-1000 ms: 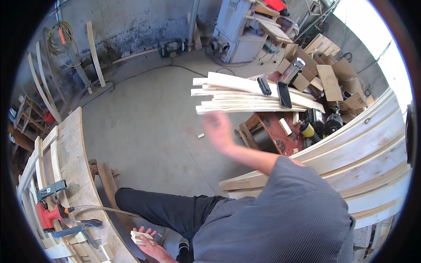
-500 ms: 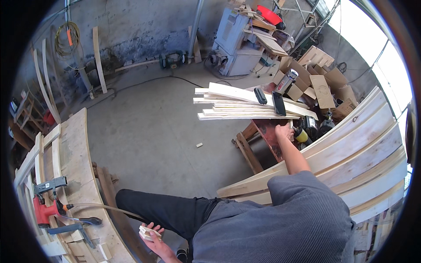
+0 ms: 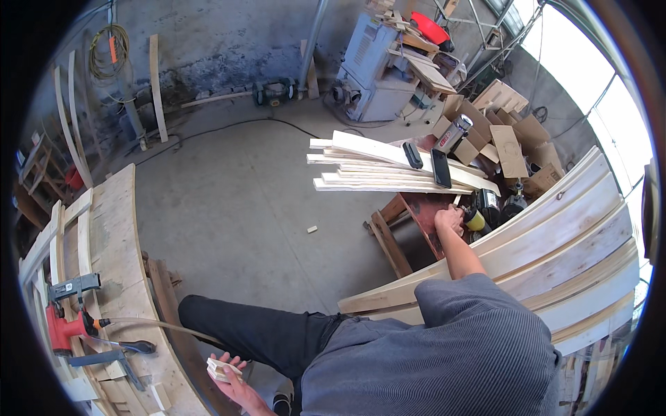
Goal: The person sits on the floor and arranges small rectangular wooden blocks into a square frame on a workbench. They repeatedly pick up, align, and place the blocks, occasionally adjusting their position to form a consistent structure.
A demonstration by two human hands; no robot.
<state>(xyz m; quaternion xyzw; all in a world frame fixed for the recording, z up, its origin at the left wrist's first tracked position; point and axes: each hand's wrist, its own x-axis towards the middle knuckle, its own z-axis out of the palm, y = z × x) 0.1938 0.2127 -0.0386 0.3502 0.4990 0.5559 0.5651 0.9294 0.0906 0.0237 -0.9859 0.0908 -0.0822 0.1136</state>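
Observation:
My left hand (image 3: pixel 239 392) is closed around a few short pale wood blocks (image 3: pixel 223 370), held low beside my dark-trousered leg. Out to the right, my right hand (image 3: pixel 449 220) reaches over a reddish-brown bench (image 3: pixel 422 208), its fingers curled. A thin pale wood piece (image 3: pixel 456 200) shows just past those fingers; whether they grip it is hidden. Close to the right hand lies a tool with a yellow part (image 3: pixel 476 220), next to a black tool (image 3: pixel 488 201). Above the hand, a stack of pale wood strips (image 3: pixel 374 185) carries a phone (image 3: pixel 440 168) and a black case (image 3: pixel 412 155).
On the left, a wooden worktop (image 3: pixel 114 229) bears a red air nailer (image 3: pixel 66 328) with a hose. Long boards (image 3: pixel 555 243) lie to my right. Cardboard boxes (image 3: pixel 510 149) and a grey-blue machine (image 3: pixel 374 69) stand farther back. A small block (image 3: pixel 312 229) lies on the floor.
The right hand has drawn slightly nearer to me, away from the stacked strips. My left hand, still holding the blocks, has shifted a little left and down, and the view has moved slightly.

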